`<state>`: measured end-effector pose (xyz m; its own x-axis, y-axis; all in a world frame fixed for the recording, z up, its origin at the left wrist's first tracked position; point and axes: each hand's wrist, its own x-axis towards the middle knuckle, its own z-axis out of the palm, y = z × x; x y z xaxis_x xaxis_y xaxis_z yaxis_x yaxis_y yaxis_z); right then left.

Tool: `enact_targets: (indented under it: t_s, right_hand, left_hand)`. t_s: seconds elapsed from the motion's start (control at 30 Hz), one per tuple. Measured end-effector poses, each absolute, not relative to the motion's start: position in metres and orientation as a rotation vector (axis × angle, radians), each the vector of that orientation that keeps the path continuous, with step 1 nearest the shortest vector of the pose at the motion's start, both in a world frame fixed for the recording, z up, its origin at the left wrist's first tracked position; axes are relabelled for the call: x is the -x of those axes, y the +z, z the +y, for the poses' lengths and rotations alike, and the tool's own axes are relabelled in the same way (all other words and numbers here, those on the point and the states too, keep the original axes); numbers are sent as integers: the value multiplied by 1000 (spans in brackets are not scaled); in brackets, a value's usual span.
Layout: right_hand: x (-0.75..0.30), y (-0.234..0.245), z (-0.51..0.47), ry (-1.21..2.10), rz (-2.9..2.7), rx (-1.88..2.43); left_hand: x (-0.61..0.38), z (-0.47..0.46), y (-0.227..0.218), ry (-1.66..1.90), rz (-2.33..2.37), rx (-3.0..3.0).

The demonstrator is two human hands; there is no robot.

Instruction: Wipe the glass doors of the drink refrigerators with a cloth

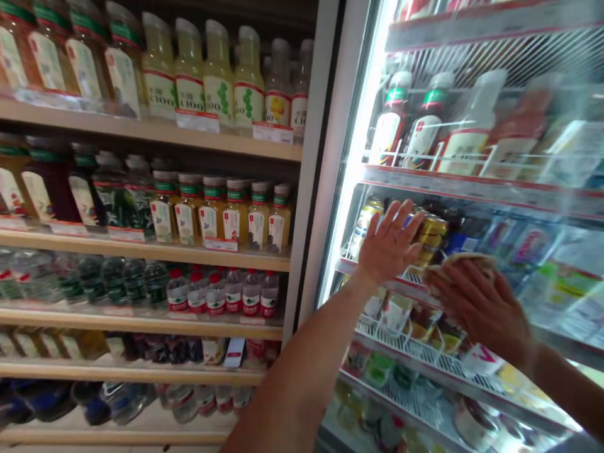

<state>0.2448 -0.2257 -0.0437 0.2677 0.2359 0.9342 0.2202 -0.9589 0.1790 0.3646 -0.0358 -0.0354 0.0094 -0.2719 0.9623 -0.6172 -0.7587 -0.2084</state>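
Observation:
My left hand (387, 245) reaches out with its fingers spread flat, apparently against the glass of a lit drinks fridge (352, 182). It holds nothing. To its right my right hand (486, 308) presses a beige cloth (472, 259) toward the same glass. The cloth lies under the palm and shows above the fingers; the rest of it is hidden. This hand is slightly blurred. Behind the glass, gold cans (430, 236) and packed drinks stand on the shelf level with my hands.
Left of the fridge stands an open shelf unit (245, 255) with several rows of juice and water bottles. A white phone-like object (234, 352) leans on a lower shelf. A grey upright frame (309, 170) parts shelves and fridge. Juice bottles (427, 123) fill the fridge's upper shelf.

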Motion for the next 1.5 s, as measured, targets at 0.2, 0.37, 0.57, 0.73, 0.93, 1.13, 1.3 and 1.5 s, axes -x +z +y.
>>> enact_targets:
  t_s: [0.2, 0.37, 0.57, 0.73, 0.93, 1.13, 1.3, 1.5]
  right_hand:
    - [-276, 58, -246, 1979, 108, -2145]
    - [-277, 23, -227, 1614, 594, -2049]
    - [-288, 68, -223, 1956, 250, -2080]
    - [-284, 23, -206, 1692, 551, -2108]
    - [-290, 66, -214, 1796, 458, -2051]
    - [-293, 65, -196, 1791, 432, -2215]
    - [-282, 11, -186, 1944, 877, -2553]
    - [-254, 40, -240, 2185, 747, -2463]
  left_hand:
    - [-368, -34, -35, 1829, -964, -1912]
    - [-372, -34, -34, 1845, -968, -1833]
    - [-372, -34, -33, 1866, -958, -1796]
    - [-370, -32, -31, 1882, -966, -1805]
    - [-372, -32, -32, 1898, -963, -1781]
    - [-361, -35, -22, 1826, -1013, -1638]
    - [-326, -76, 14, 1561, -1172, -1439]
    - [-334, -100, 12, 1935, -1483, -1710]
